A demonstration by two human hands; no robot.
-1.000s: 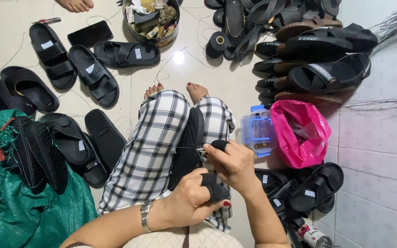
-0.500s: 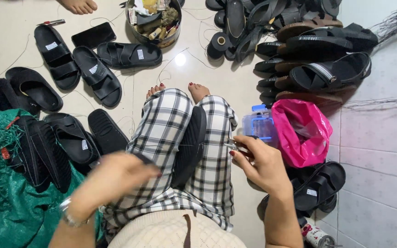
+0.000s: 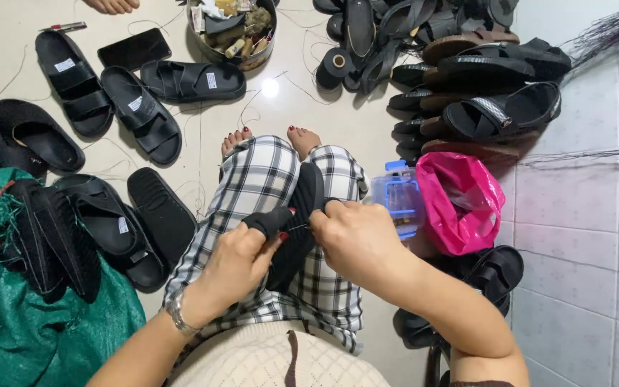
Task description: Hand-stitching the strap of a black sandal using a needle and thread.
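the black rubber sandal sole point(image 3: 301, 215) lay on the person's lap, over the black-and-white checked trousers point(image 3: 259, 179), and everything here is placed from it. its long axis ran from the toes down toward the waist, tilted slightly left at the near end. the left hand point(image 3: 241, 261) sat at the sole's left edge, fingers curled shut around a black strap end point(image 3: 270, 221) that touched the sole. the right hand point(image 3: 356, 236) sat just right of the sole, fingers pinched closed near the same spot; a thin thread seemed to run between the two hands, though whether the right one gripped a needle could not be told. both hands were about equally near, meeting at the sole's middle.

right of the sole stood a clear blue plastic box point(image 3: 399, 204), and just beyond it a bright pink plastic bag point(image 3: 460, 204). left of the sole lay black slide sandals point(image 3: 141, 122) bearing small white rectangular labels on their straps. farther left sat a green mesh sack point(image 3: 23, 337). beyond the sole's toe end stood a round tin of odds and ends point(image 3: 234, 32).
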